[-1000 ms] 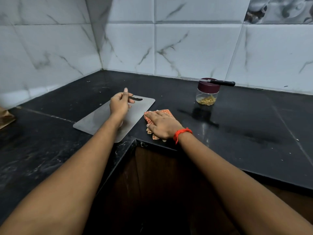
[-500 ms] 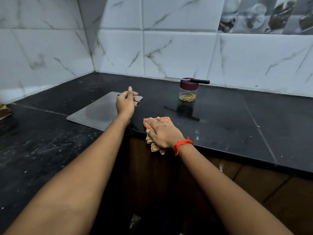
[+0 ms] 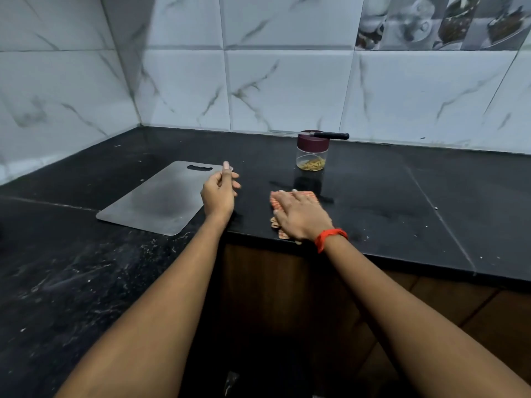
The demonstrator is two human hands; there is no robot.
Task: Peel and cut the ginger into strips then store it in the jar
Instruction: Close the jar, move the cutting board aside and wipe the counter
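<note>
A clear jar (image 3: 312, 158) with a maroon lid stands near the back wall, with ginger strips (image 3: 311, 165) lying in its bottom. A black-handled knife (image 3: 330, 135) lies across the lid. A steel cutting board (image 3: 161, 196) rests flat on the black counter to the left. My left hand (image 3: 219, 192) grips the board's right edge near the handle slot, thumb pointing up. My right hand (image 3: 300, 212) presses flat on an orange checked cloth (image 3: 310, 195) at the counter's front edge. No whole ginger is in view.
The black stone counter (image 3: 402, 202) wraps round an inner corner, with white marble tiles (image 3: 287, 87) behind. Small crumbs dot the counter's right part and the left front. Brown cabinet fronts (image 3: 287, 282) lie below the front edge.
The cutting board has slid left, off the counter's corner and away from the cloth, with my left hand still on its edge. My right hand stays flat on the cloth.
</note>
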